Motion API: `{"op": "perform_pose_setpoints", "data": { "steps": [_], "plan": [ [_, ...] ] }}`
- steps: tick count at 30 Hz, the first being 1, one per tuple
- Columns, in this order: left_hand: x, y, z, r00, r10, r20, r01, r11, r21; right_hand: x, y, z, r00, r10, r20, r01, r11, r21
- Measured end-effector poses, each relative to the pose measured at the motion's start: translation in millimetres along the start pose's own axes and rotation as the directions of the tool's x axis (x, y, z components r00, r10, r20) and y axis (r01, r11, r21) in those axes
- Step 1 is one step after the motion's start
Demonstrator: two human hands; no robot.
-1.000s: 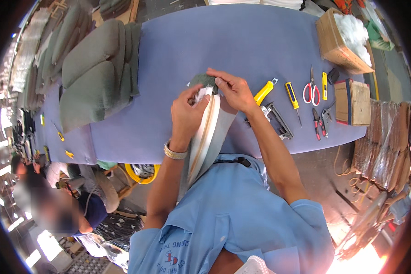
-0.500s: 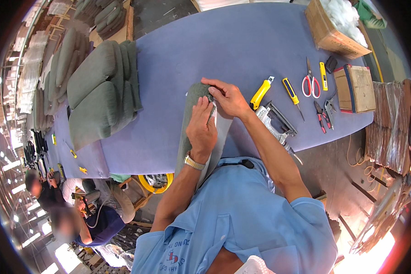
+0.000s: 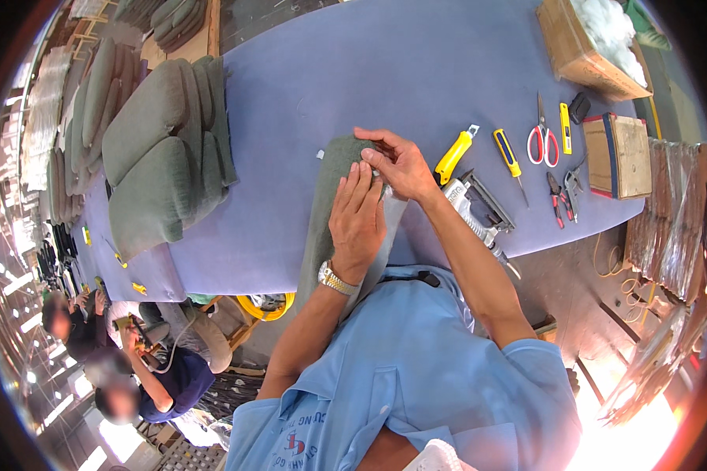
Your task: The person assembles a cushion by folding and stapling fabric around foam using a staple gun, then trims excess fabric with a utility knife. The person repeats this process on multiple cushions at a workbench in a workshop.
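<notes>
Flattened out since a second ago, the left hand (image 3: 359, 226) lies straight-fingered on the green padded piece (image 3: 323, 200), which reaches over the near edge of the blue table (image 3: 314, 78); close beside it, the right hand (image 3: 401, 167) clasps the piece's far end. Rightward along that edge rests a staple gun (image 3: 485, 206).

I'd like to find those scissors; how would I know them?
On the big blue-purple table, look right of the person's right hand. Between the screwdriver and slim yellow tool lie the scissors, the only tool there with two red-and-white finger loops.
</notes>
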State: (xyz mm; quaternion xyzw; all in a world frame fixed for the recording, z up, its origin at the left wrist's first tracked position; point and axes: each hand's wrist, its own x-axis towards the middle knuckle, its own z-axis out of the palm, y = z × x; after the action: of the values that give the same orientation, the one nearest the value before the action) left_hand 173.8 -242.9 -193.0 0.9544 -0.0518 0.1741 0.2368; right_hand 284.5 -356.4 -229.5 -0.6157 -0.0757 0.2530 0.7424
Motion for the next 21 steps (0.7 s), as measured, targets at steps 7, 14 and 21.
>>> {"op": "perform_pose_setpoints", "data": {
  "steps": [7, 14, 21],
  "plan": [
    [-10, 1, -21, 0.984, -0.176, 0.022, 0.172, 0.977, 0.125, 2, -12, 20, 0.994, -0.109, -0.022, 0.101, 0.972, -0.213],
    [-13, -28, -127, 0.881, -0.257, 0.397, 0.353, 0.916, -0.191, -33, -59, 17, 0.855, -0.389, 0.342, 0.518, 0.643, -0.564],
    [-31, -10, -67, 0.941, -0.131, 0.312, 0.187, 0.97, -0.156, -19, -56, -28, 0.77, 0.188, 0.61, 0.399, 0.603, -0.69]
  ]
}}
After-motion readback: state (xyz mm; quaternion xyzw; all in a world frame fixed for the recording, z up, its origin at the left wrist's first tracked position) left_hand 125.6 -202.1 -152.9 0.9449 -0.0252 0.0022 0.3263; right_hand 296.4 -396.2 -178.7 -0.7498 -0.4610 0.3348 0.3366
